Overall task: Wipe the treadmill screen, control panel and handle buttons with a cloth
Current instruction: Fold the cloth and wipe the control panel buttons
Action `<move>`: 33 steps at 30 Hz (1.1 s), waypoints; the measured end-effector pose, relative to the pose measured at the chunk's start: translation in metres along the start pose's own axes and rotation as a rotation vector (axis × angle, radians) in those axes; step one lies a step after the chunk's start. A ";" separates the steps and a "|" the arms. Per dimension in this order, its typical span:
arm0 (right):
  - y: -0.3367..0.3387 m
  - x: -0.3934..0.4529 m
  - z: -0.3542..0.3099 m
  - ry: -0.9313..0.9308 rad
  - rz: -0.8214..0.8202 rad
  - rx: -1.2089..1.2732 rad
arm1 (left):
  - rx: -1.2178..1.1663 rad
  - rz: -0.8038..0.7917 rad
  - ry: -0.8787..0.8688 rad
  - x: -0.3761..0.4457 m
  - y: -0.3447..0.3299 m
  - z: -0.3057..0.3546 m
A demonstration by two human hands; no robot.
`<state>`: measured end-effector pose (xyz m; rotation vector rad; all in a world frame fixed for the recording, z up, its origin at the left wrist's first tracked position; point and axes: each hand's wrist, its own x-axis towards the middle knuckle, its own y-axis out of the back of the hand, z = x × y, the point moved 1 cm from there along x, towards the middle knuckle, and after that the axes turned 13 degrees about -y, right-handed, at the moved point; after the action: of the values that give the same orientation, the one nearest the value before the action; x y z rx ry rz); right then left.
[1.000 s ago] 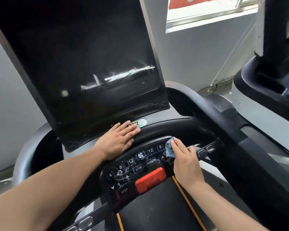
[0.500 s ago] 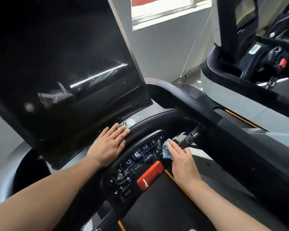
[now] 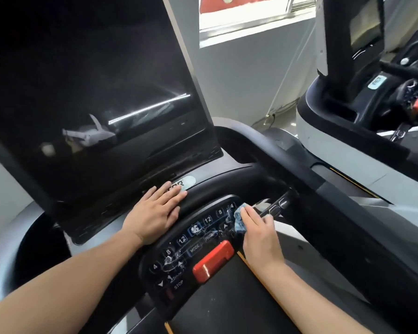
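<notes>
The tall black treadmill screen fills the upper left. Below it curves the dark control panel with numbered buttons, MODE and STOP labels and a red stop key; wet smears show on its left part. My left hand lies flat, fingers straight, on the black rim just under the screen. My right hand presses a small blue cloth with straight fingers against the panel's right end. The handle buttons sit on the bar just right of the cloth.
A black side rail runs from the console to the lower right. The running belt with an orange edge line lies below the panel. A second treadmill stands at the right, and a white wall with a window is behind.
The view has swung right and dropped, so the neighbouring treadmill shows more. My right hand with the cloth stays at the panel's right end with small shifts. My left hand has not moved.
</notes>
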<state>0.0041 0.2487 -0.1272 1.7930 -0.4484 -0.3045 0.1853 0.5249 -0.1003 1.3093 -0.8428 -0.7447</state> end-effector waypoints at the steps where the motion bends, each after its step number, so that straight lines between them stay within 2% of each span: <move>1: 0.001 0.011 -0.009 0.016 0.021 -0.022 | 0.005 0.006 -0.001 0.000 -0.001 0.001; 5: 0.007 -0.002 0.004 0.089 0.059 0.040 | 0.016 0.012 0.004 -0.001 -0.001 0.003; 8: -0.004 -0.028 0.028 0.077 -0.008 0.071 | 0.024 0.019 0.011 -0.001 -0.002 0.002; 13: -0.011 0.007 0.006 0.080 0.061 0.024 | 0.012 0.020 0.020 -0.001 -0.002 0.005; 18: -0.017 -0.032 0.039 0.133 -0.054 0.047 | 0.022 0.027 0.020 -0.001 -0.003 0.002; 20: -0.012 -0.019 0.026 0.134 -0.016 0.029 | 0.012 0.026 0.016 0.000 -0.001 0.002; 24: 0.009 -0.007 0.005 0.101 0.165 0.171 | -0.001 0.027 0.019 -0.002 -0.002 0.004; 28: 0.002 -0.043 0.025 0.085 0.198 0.172 | -0.001 0.033 0.018 -0.001 -0.003 0.001; 33: -0.004 -0.025 0.008 -0.029 0.228 0.282 | -0.012 0.029 0.015 -0.002 -0.003 0.003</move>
<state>-0.0210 0.2544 -0.1341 1.9886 -0.7390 -0.1109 0.1821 0.5249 -0.1029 1.2880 -0.8429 -0.7148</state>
